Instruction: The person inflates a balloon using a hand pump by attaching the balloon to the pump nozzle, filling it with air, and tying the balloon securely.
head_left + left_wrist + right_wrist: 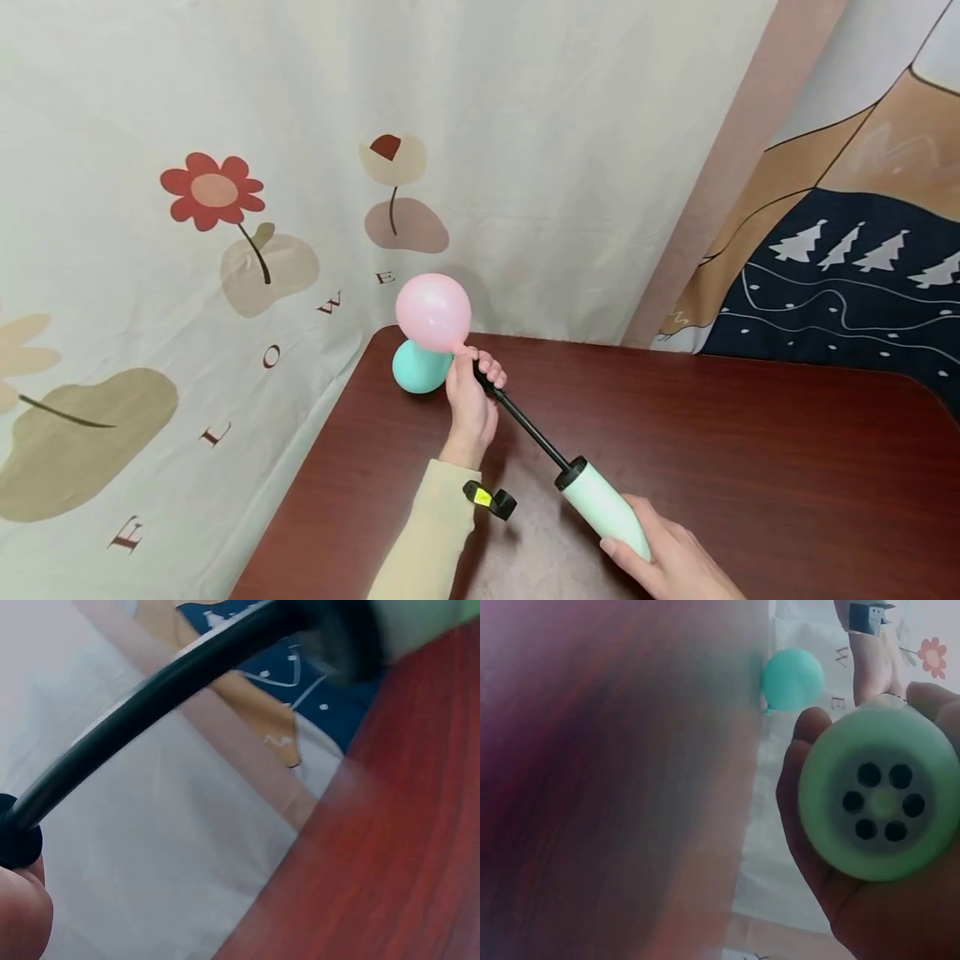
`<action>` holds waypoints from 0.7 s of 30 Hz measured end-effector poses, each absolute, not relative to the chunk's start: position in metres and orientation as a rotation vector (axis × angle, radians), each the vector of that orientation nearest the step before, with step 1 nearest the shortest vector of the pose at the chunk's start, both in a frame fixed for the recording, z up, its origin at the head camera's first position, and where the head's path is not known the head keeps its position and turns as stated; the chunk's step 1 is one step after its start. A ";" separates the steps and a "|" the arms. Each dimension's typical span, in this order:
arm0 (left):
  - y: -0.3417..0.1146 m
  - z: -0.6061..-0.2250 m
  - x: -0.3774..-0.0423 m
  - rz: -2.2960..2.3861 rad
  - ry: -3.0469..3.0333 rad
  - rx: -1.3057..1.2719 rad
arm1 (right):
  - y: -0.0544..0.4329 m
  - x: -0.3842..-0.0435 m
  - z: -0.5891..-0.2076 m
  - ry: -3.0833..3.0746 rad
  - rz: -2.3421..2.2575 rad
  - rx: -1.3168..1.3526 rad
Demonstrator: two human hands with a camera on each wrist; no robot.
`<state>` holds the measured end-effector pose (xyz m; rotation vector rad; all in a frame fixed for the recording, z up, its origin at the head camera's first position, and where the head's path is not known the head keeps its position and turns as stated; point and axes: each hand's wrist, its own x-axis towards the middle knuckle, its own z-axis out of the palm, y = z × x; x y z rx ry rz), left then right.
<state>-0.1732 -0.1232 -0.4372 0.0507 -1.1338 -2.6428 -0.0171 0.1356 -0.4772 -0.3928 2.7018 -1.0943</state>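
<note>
A partly inflated pink balloon (432, 312) sits at the nozzle end of a hand balloon pump (603, 510). My left hand (472, 400) grips the pump's black nozzle end, right at the balloon's neck. Between the two hands the black rod (536, 431) is drawn out of the light green barrel. My right hand (667, 550) wraps round that barrel near its rear end; in the right wrist view the barrel's end cap (881, 802) shows a ring of several holes. Behind the left hand a tied turquoise balloon (418, 368) rests on the table.
The dark red-brown wooden table (712, 433) runs up to a pale curtain (570, 167) with printed flowers at the back and left. A patterned dark blue cloth (847, 292) hangs at the right. A black strap camera (491, 500) sits on the left wrist.
</note>
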 end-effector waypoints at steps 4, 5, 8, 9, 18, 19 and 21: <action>-0.121 -0.438 -0.172 -2.655 -1.154 0.056 | 0.126 -0.021 -0.478 2.718 -1.064 -0.356; -0.119 -0.439 -0.171 -2.661 -1.165 0.055 | 0.122 -0.023 -0.478 2.723 -1.059 -0.345; -0.108 -0.444 -0.166 -2.668 -1.192 0.044 | 0.113 -0.029 -0.477 2.743 -1.071 -0.317; -0.104 -0.446 -0.164 -2.670 -1.199 0.036 | 0.111 -0.030 -0.476 2.751 -1.082 -0.313; -0.077 -0.460 -0.144 -2.699 -1.383 -0.025 | 0.095 -0.044 -0.473 2.886 -1.227 -0.387; -0.077 -0.460 -0.144 -2.690 -1.392 -0.025 | 0.094 -0.045 -0.474 2.886 -1.238 -0.386; -0.079 -0.458 -0.145 -2.670 -1.387 -0.030 | 0.093 -0.045 -0.474 2.871 -1.260 -0.380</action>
